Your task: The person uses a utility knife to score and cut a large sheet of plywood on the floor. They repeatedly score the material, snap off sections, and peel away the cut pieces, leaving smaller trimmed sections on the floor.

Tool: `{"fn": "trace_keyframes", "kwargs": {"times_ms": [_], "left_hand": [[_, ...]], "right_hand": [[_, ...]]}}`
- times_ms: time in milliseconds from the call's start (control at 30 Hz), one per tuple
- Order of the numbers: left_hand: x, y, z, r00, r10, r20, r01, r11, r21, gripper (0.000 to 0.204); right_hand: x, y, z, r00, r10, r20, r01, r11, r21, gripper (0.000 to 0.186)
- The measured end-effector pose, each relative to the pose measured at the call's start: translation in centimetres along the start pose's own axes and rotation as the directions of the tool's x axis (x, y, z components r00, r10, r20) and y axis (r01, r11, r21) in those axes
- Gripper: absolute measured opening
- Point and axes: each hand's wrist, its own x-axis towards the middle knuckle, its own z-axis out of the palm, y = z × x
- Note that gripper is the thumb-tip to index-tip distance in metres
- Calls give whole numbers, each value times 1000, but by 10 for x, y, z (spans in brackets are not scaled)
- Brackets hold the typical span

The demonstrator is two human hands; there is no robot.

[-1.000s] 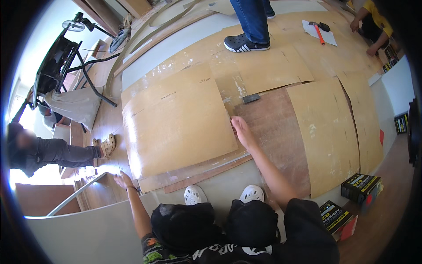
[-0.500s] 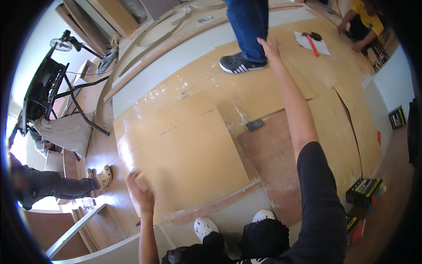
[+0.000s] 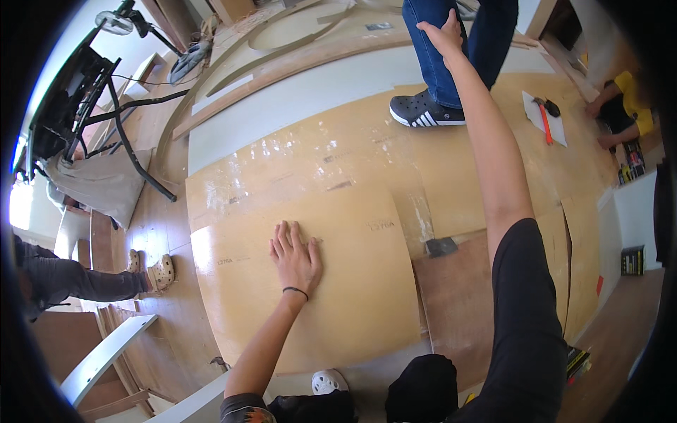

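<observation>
My left hand [image 3: 295, 258] lies flat, fingers spread, on a large tan board sheet [image 3: 338, 310] that covers the floor in front of me. A dark band circles its wrist. My right hand [image 3: 444, 32] is stretched far forward and up, fingers apart, holding nothing. It reaches the blue-jeaned leg [image 3: 437, 63] of a person standing ahead in a dark striped shoe [image 3: 423, 111]; whether it touches the leg I cannot tell. A bare brown wooden floor patch [image 3: 458, 303] shows right of the sheet, with a small grey piece [image 3: 441, 246] at its top edge.
More tan sheets [image 3: 578, 240] cover the floor to the right. An orange-handled hammer [image 3: 544, 116] lies on white paper. A person in yellow [image 3: 620, 106] crouches far right. Another person's legs in light clogs [image 3: 151, 271] come in at left. A black folding stand [image 3: 106, 106] stands upper left.
My left hand has moved from the sheet's left edge onto its middle and lies flat. My right arm left the floor and reached forward to the standing person's leg.
</observation>
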Motion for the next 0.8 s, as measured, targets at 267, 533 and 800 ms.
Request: {"fn": "trace_keyframes", "kwargs": {"times_ms": [267, 533, 800], "left_hand": [[3, -1, -2, 999, -24, 33, 25, 999, -25, 56], [6, 3, 0, 998, -27, 58, 29, 999, -33, 56], [5, 6, 2, 999, -19, 51, 19, 1000, -2, 53]], "right_hand": [[6, -48, 56, 915, 151, 375, -310, 856, 413, 93], [-144, 85, 12, 831, 295, 471, -546, 591, 594, 28], [-335, 277, -164, 78, 857, -510, -952, 215, 216, 65]]}}
